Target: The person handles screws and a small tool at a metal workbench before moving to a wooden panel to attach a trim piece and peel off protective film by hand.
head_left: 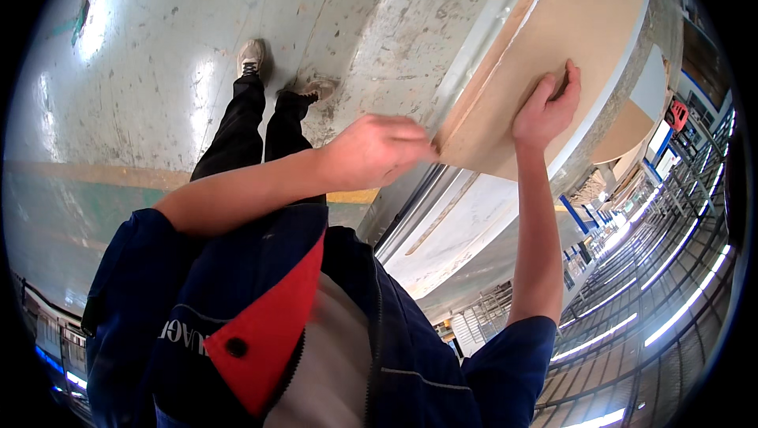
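The brown board (600,9) lies beneath the loosely spread right hand (546,108) and just right of the blurred left hand (380,148), curled but pinching I cannot tell what; it looks stiff, fairly light, probably best held by its edges.

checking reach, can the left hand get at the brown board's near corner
Likely yes: the left hand is at that corner of the brown board, nothing visible blocking it; the right hand sits farther over.

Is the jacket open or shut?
The jacket is open: its zip edges stand apart, showing the pale shirt between.
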### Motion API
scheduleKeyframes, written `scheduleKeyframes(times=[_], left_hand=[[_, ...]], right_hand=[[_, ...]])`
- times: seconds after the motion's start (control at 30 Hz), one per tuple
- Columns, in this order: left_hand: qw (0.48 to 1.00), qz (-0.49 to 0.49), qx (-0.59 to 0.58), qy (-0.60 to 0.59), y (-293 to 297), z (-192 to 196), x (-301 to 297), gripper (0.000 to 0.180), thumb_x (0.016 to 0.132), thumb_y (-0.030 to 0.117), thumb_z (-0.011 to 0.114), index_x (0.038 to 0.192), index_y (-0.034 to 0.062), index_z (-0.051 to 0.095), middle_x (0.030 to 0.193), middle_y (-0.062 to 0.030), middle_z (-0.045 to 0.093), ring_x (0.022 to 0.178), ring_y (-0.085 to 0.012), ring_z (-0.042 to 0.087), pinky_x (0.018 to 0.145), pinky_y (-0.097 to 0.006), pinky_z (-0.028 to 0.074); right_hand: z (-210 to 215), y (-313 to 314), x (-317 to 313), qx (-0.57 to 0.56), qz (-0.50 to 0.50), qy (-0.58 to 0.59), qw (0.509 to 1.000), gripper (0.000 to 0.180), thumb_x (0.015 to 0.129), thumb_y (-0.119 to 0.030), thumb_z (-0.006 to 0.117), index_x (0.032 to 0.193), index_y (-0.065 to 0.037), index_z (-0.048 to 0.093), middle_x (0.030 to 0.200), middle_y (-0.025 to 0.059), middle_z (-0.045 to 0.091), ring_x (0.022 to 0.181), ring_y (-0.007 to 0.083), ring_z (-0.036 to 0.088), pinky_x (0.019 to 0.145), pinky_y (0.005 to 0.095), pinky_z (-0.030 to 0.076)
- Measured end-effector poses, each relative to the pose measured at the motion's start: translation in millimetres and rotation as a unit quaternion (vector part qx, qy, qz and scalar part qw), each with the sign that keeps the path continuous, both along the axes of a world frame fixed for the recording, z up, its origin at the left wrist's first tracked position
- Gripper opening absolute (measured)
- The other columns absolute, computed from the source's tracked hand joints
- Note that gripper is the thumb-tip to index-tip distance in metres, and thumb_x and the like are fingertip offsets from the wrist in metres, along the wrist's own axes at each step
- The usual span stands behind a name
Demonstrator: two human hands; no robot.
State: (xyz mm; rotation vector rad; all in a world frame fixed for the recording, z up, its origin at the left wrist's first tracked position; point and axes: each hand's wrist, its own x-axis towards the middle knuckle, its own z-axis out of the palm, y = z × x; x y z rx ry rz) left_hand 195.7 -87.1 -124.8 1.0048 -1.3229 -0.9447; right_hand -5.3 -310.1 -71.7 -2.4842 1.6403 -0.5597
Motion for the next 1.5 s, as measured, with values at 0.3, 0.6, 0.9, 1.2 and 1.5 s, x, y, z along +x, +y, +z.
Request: scheduleKeyframes(times=[0.3,0.6,0.9,1.2,1.5], left_hand=[[0.990,0.039,0.131,0.042,-44,-1,53,0.007,0.096,0.006,0.077,0.102,0.0040,0.079,0.090,-0.0058,0.072,0.080,-0.0175,0.068,0.071,-0.031,0.057],[0.974,0.057,0.166,0.144,-67,5,36,0.011,0.098,0.004,0.075,0.108,0.0025,0.078,0.093,-0.0063,0.076,0.088,-0.0153,0.073,0.084,-0.031,0.061],[0.989,0.115,0.071,0.059,-85,-4,16,0.016,0.091,0.005,0.081,0.106,0.0103,0.084,0.096,-0.0060,0.076,0.093,-0.0229,0.076,0.083,-0.032,0.061],[0.997,0.070,0.001,-0.038,-87,-2,27,0.014,0.091,0.004,0.079,0.104,0.0079,0.080,0.092,-0.0080,0.073,0.084,-0.0295,0.071,0.071,-0.039,0.059],[0.998,0.054,0.024,0.021,-90,2,35,0.009,0.092,0.005,0.078,0.100,0.0048,0.077,0.089,-0.0098,0.070,0.081,-0.0313,0.069,0.071,-0.039,0.058]], right_hand=[[2,1,2,0.010,0.004,-0.013,1.000,0.050,0.103,-0.019,0.058,0.147,0.005,0.056,0.153,0.0278,0.055,0.144,0.0418,0.049,0.122,0.0496,0.038],[3,1,3,0.002,0.004,-0.007,1.000,0.049,0.102,-0.018,0.059,0.146,0.004,0.057,0.152,0.0277,0.055,0.144,0.0418,0.050,0.122,0.0497,0.039],[3,2,4,0.005,0.001,-0.010,1.000,0.050,0.103,-0.020,0.058,0.146,0.004,0.057,0.152,0.0269,0.056,0.145,0.0412,0.049,0.122,0.0500,0.038],[2,2,8,0.001,-0.004,-0.002,1.000,0.050,0.102,-0.020,0.058,0.147,0.002,0.057,0.151,0.0261,0.056,0.144,0.0413,0.050,0.121,0.0503,0.038],[3,2,4,0.005,-0.012,0.010,1.000,0.051,0.102,-0.021,0.057,0.148,0.001,0.055,0.152,0.0245,0.055,0.143,0.0411,0.049,0.121,0.0511,0.037]])
